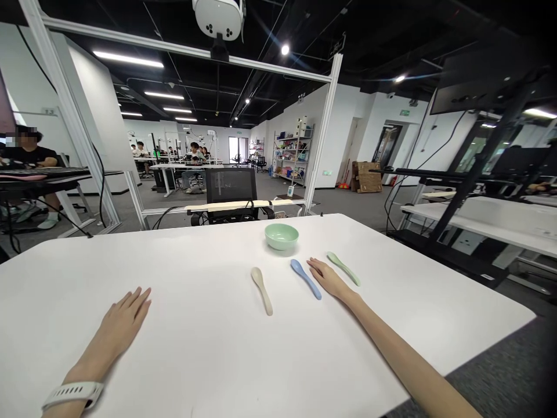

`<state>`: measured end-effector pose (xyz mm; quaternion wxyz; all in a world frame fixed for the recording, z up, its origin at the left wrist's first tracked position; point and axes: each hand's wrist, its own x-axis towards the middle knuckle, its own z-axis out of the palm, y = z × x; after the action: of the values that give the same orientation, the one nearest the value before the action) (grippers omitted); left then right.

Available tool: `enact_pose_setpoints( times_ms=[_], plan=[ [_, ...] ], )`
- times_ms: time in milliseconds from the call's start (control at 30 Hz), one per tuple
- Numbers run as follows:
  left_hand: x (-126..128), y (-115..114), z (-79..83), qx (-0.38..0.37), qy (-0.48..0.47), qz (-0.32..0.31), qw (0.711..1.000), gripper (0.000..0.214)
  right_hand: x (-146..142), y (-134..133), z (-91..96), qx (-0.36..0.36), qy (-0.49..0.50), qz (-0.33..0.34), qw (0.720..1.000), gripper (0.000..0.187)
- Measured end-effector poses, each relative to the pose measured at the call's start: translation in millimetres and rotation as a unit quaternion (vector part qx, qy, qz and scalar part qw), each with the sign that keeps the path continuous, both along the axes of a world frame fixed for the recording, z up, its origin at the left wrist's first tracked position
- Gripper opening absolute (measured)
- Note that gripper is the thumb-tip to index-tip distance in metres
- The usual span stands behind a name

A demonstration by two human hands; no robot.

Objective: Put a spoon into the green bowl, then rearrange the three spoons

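A pale green bowl stands on the white table toward its far side. In front of it lie three spoons side by side: a beige spoon, a blue spoon and a green spoon. My right hand lies flat on the table between the blue and green spoons, fingers stretched out, holding nothing. My left hand rests flat on the table at the left, fingers out and empty, with a white band on its wrist.
A black office chair stands behind the table's far edge. A white frame rises around the table with a headset hung above. Desks and black stands are at the right; people sit at desks far left and behind.
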<state>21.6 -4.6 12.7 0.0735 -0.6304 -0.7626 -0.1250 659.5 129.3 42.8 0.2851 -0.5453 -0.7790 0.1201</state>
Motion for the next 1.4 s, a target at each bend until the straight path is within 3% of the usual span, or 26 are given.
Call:
enact_pose_setpoints(
  times_ms=[200, 333, 433, 667, 833, 967, 1100, 1267, 1400],
  plan=[
    [-0.9, 1.2, -4.8, 0.005, 0.002, 0.000, 1.000, 0.077, 1.7, -1.3, 2.8, -0.001, 0.010, -0.005, 1.000, 0.046],
    [-0.7, 1.6, -6.1, 0.004, 0.009, 0.001, 1.000, 0.078, -11.5, -10.4, 18.3, 0.036, 0.038, -0.044, 0.998, 0.046],
    [-0.7, 1.1, -4.4, -0.003, 0.012, 0.001, 1.000, 0.080, -46.8, -26.2, 34.1, 0.044, 0.066, -0.035, 0.996, 0.043],
    [-6.6, 3.9, -5.9, -0.008, 0.005, -0.002, 1.000, 0.079, -161.0, -77.3, 54.1, -0.051, 0.013, 0.031, 0.998, 0.048],
    [-10.8, 6.0, -12.5, 0.012, 0.001, -0.009, 1.000, 0.077, -186.8, -87.4, 51.7, -0.073, -0.034, 0.051, 0.995, 0.039],
    [-9.9, 5.5, -13.7, 0.033, 0.006, -0.012, 0.999, 0.072, -167.6, -70.3, 56.9, -0.061, 0.024, 0.046, 0.997, 0.042],
    [-5.4, 4.2, -10.6, 0.034, 0.014, -0.010, 0.999, 0.074, -134.3, -26.7, 83.5, 0.013, 0.034, -0.008, 0.999, 0.029],
    [-0.1, 3.1, -6.6, 0.046, 0.013, -0.002, 0.999, 0.071, -112.6, 37.8, 122.2, 0.031, -0.132, -0.089, 0.987, 0.026],
    [2.7, 1.0, -4.2, 0.043, 0.007, -0.001, 0.999, 0.070, -117.4, 68.4, 131.9, 0.008, -0.207, -0.120, 0.971, 0.024]
  ],
)
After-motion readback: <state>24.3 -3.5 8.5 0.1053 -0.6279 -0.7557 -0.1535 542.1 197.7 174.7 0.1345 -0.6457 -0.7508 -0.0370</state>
